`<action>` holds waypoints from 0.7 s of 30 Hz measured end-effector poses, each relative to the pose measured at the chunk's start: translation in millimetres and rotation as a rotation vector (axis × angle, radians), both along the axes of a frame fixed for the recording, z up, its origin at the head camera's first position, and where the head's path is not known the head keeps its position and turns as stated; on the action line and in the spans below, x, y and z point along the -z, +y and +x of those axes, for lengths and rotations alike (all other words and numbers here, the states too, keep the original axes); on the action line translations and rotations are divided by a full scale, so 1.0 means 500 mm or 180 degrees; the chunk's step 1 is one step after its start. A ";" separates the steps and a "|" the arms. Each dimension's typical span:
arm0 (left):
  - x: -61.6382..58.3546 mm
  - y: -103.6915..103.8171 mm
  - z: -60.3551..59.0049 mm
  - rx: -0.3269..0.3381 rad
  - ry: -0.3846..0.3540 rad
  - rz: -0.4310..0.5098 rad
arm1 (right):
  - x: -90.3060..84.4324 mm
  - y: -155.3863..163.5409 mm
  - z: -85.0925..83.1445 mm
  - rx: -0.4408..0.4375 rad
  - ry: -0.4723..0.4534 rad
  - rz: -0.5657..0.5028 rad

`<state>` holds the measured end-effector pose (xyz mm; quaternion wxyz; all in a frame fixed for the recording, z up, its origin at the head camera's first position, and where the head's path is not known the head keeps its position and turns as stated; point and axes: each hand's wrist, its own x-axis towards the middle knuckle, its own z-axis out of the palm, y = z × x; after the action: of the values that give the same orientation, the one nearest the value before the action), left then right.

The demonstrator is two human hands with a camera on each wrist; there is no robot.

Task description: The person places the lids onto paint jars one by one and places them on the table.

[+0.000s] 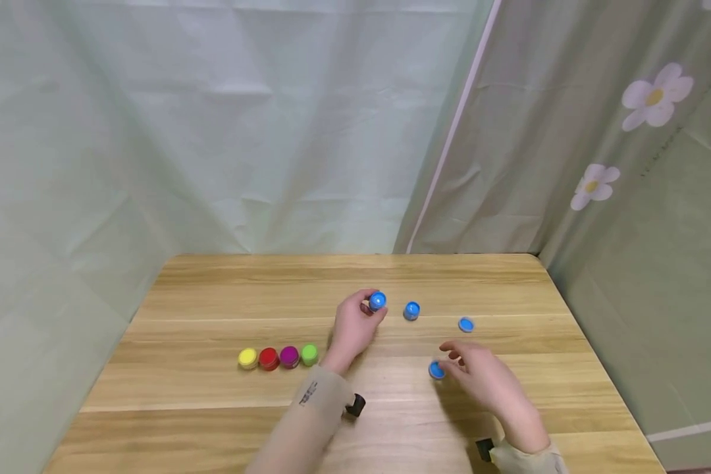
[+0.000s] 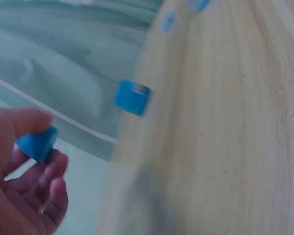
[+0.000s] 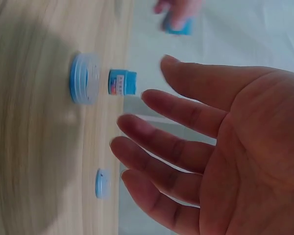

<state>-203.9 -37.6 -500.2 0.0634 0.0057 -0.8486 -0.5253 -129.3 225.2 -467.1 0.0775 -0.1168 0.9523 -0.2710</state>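
We find the left hand (image 1: 355,326) pinching a blue jar (image 1: 377,301); the right hand (image 1: 480,378), fingers spread, should settle squarely onto the blue lid (image 1: 436,370) mid-surface.

The right hand (image 3: 210,147) hovered with fingers spread and straight above the pale wooden surface (image 3: 34,147), near a round blue plastic lid (image 3: 84,78), a small blue jar (image 3: 121,82) and another blue lid (image 3: 102,183).

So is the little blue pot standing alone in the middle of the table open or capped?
Cannot tell for sure. The blue pot stands upright; two loose blue lids lie on the table nearby.
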 end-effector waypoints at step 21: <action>-0.047 -0.104 0.097 0.0684 0.0302 0.1304 | 0.061 -0.032 -0.010 -0.0238 0.0085 0.0132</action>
<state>-155.5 -89.9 -476.8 0.0444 -0.0967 -0.7160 -0.6899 -134.1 209.3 -497.5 0.0773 -0.1543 0.9536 -0.2465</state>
